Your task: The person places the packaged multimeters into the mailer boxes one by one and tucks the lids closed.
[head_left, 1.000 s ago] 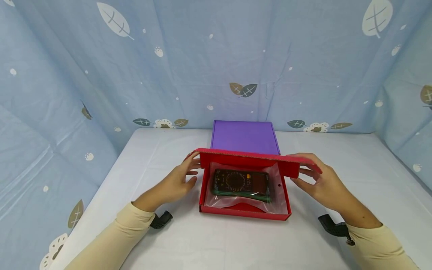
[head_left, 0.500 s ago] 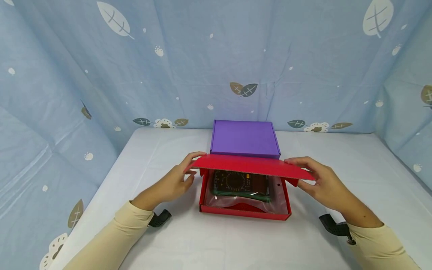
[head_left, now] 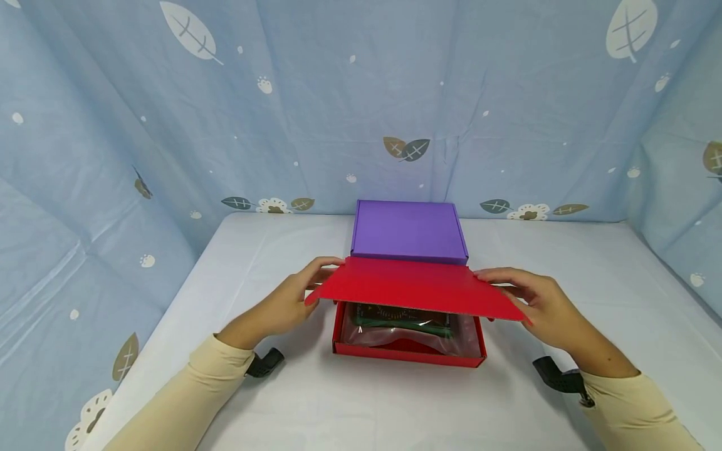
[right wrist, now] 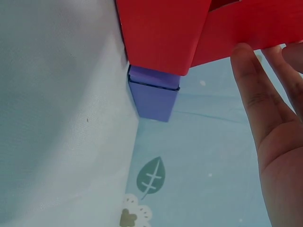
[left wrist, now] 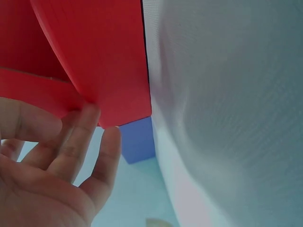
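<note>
A red cardboard box (head_left: pixel 408 357) lies on the table, its lid (head_left: pixel 414 287) tilted down over it but raised at the front. Inside, a dark multimeter with a green edge (head_left: pixel 403 319) lies in a clear plastic bag (head_left: pixel 369 338); the lid hides its upper part. My left hand (head_left: pixel 286 305) is at the left side of the lid, and in the left wrist view its fingertips touch the red side, fingers fairly straight. On the other side, my right hand (head_left: pixel 544 310) touches the lid's right flap with extended fingers, as the right wrist view shows.
Directly behind the red box sits a closed purple box (head_left: pixel 408 230). The white-covered table (head_left: pixel 271 407) ends at a blue patterned curtain (head_left: pixel 338 94) at the back and sides. Black wrist devices (head_left: pixel 564 378) hang below both sleeves.
The lid has swung down toward me, covering more of the multimeter. Both hands have moved slightly with it, the right one lower; the box base and the purple box have stayed put.
</note>
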Motion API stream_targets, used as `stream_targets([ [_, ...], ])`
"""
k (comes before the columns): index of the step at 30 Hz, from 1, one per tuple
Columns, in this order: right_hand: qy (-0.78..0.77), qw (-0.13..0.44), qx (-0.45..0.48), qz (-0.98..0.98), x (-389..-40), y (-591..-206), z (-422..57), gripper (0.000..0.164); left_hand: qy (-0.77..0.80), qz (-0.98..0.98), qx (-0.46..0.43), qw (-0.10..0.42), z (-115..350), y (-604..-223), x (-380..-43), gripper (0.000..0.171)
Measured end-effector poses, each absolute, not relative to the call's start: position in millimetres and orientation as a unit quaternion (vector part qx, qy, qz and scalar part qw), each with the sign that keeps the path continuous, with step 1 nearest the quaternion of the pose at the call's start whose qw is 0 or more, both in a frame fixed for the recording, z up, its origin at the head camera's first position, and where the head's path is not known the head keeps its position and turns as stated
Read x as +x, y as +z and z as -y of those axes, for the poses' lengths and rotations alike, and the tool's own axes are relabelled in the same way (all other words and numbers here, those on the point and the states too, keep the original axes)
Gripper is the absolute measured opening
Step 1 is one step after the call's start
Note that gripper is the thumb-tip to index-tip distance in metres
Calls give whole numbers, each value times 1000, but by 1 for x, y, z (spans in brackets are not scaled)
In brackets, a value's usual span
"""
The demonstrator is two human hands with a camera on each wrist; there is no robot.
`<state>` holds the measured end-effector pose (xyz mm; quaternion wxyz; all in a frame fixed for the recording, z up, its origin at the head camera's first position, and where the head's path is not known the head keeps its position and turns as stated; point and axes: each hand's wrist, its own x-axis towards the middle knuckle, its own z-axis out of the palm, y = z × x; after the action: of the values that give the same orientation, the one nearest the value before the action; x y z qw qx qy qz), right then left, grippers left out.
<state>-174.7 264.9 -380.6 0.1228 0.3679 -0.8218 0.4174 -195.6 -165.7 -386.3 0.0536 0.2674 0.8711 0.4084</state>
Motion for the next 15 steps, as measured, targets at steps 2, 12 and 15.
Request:
stream_targets([
  [2, 414, 124, 365, 825, -175, -380, -265, 52, 413, -867, 275, 44, 165, -386, -196, 68],
  [12, 393, 126, 345, 843, -174, -382, -261, 50, 413, -865, 283, 25, 166, -388, -198, 60],
  [15, 392, 123, 345, 844, -174, -382, -261, 50, 414, -865, 281, 23, 167, -387, -197, 60],
])
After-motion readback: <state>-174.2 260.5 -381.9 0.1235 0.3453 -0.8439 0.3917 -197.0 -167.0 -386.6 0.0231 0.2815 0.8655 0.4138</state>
